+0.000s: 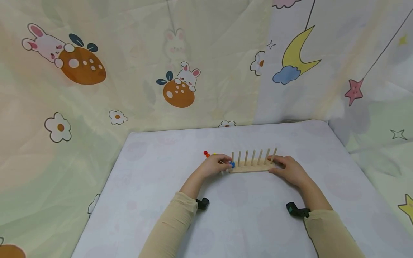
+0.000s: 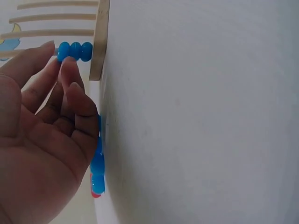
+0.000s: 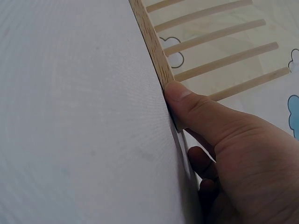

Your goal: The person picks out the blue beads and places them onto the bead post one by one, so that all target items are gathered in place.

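A wooden peg board (image 1: 250,167) with a row of upright pegs stands on the table. Blue beads (image 2: 75,51) sit low on its leftmost peg, against the base. My left hand (image 1: 214,165) is at this peg, thumb and fingertips pinched around the blue beads. At the other end, my right hand (image 1: 288,171) grips the board. Its thumb (image 3: 180,93) presses the front edge of the base, while the other fingers are partly hidden behind. The remaining pegs (image 3: 224,39) are bare.
Red and orange beads (image 1: 206,154) lie on the table beyond my left hand, with a bit of yellow beside them. More blue beads (image 2: 97,163) show past the left palm in the left wrist view. A patterned cloth (image 1: 213,89) hangs behind the table (image 1: 245,215).
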Tool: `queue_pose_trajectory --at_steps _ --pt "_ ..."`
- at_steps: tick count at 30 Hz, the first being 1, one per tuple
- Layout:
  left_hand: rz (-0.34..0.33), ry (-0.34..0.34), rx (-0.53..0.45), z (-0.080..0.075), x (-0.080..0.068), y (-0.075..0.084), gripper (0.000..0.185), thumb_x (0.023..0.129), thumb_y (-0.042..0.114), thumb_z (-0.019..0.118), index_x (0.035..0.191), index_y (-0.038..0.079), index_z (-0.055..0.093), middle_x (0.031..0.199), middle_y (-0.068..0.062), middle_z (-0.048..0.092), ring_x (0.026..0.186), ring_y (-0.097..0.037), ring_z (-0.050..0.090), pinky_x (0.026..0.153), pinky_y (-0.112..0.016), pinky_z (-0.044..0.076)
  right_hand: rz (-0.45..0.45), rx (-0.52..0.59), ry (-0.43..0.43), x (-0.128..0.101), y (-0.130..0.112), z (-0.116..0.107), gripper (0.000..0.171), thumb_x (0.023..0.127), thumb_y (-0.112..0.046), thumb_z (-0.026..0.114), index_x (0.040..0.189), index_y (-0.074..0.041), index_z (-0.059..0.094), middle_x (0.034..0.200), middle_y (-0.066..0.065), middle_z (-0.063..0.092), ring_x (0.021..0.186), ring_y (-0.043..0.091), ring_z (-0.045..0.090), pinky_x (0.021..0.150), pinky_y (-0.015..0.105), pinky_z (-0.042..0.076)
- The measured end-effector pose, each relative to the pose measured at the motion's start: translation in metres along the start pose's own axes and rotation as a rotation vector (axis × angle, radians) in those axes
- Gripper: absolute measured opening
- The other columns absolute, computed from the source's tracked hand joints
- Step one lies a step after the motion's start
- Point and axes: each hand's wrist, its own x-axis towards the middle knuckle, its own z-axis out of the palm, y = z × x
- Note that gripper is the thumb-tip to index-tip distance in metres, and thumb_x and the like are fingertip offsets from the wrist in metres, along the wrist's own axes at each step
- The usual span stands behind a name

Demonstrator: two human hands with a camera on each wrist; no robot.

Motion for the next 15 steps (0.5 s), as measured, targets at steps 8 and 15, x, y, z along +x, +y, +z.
queue_pose_trajectory --at_steps 8,15 --pt "-0.03 0.037 0.036 -0.011 -0.009 0.003 0.028 0.094 0.03 0.065 0.121 0.023 0.068 0.105 0.006 0.066 0.084 -0.011 0.062 0.071 -0.026 0.053 -0.001 -0.006 -0.006 0.0 -0.001 0.001 0.057 0.089 -0.047 0.07 0.137 -0.021 0.058 0.137 0.02 0.056 0.121 0.04 0.05 0.101 0.064 0.037" --pt "-0.055 0.129 0.103 -0.034 -0.014 -0.005 0.025 0.095 0.036 0.065 0.118 0.029 0.07 0.108 0.006 0.068 0.093 -0.015 0.059 0.077 -0.029 0.051 0.0 -0.001 -0.008 0.001 0.001 0.0 0.057 0.088 -0.049 0.07 0.137 -0.022 0.058 0.136 0.02 0.056 0.121 0.04 0.049 0.101 0.064 0.036"
